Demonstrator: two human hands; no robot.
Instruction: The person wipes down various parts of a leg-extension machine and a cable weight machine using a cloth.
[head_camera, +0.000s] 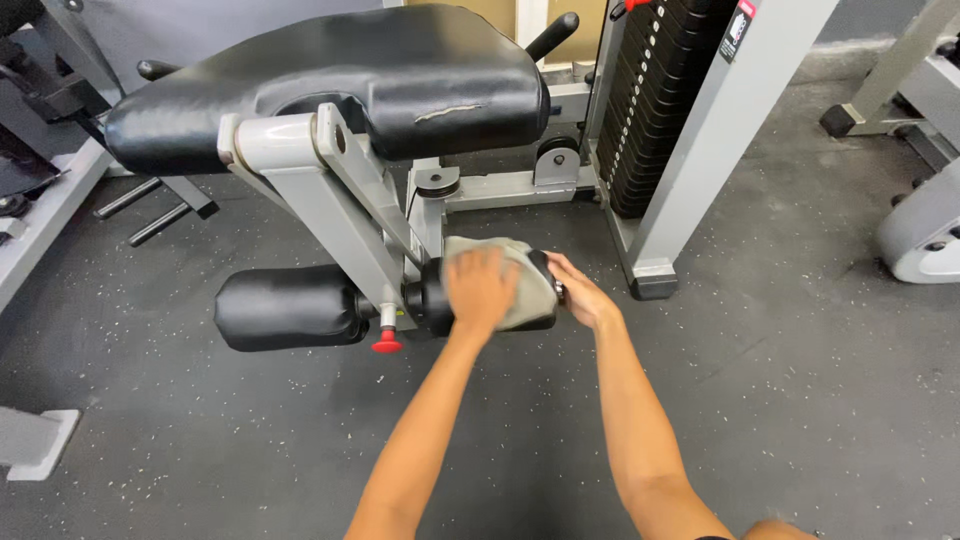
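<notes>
Cloth (520, 280) under left hand (480, 292) (flat) — on roller pad (440, 297)

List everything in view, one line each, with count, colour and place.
cloth: one, grey-green, draped over the right roller pad
roller pads: two, black, low on the machine's arm
seat pad: one, black, torn, top
red knob: one, under the arm joint
weight stack: one, black, upper right
floor: grey, speckled
left hand: pressing on the cloth
right hand: at the pad's right end
</notes>
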